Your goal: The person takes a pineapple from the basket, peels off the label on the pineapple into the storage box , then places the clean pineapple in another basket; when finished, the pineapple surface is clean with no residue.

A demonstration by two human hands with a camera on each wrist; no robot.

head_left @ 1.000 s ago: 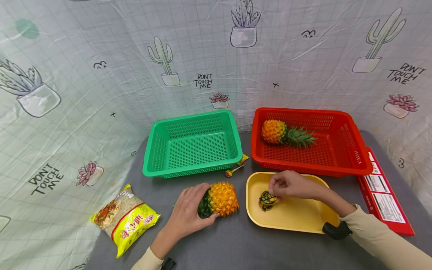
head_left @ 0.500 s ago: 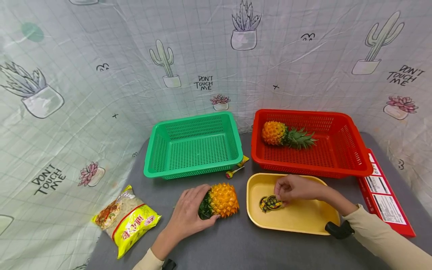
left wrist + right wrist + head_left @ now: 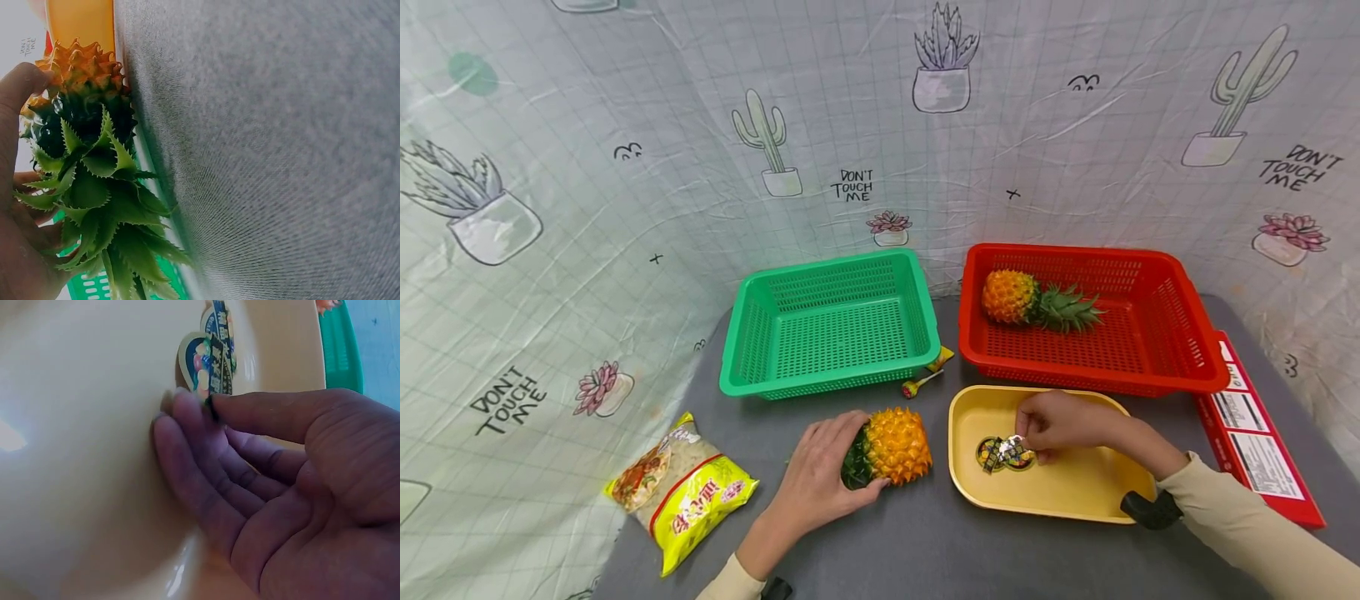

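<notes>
My left hand (image 3: 822, 462) grips a pineapple (image 3: 901, 446) lying on the grey table, its orange body pointing right. The left wrist view shows the fingers and thumb curved round it and its green leaves (image 3: 115, 206) trailing back. Over the yellow tray (image 3: 1060, 504), my right hand (image 3: 1063, 423) pinches the edge of a dark printed fruit sticker (image 3: 203, 365) between thumb and fingertips. A silvery glare shows on this sticker in the head view. Another similar sticker (image 3: 987, 455) lies on the tray floor just left of it, partly overlapped.
Behind are a green basket (image 3: 733, 382) and a red basket (image 3: 1150, 379) with a second pineapple (image 3: 1009, 296) inside. A lollipop (image 3: 912, 388) and small yellow packet (image 3: 942, 357) lie between. A noodle bag (image 3: 688, 492) sits left; a red box (image 3: 1262, 442) right.
My right hand has shifted slightly right and down, drawing the pinched sticker rightward off the other one. The left hand and its pineapple stay in place.
</notes>
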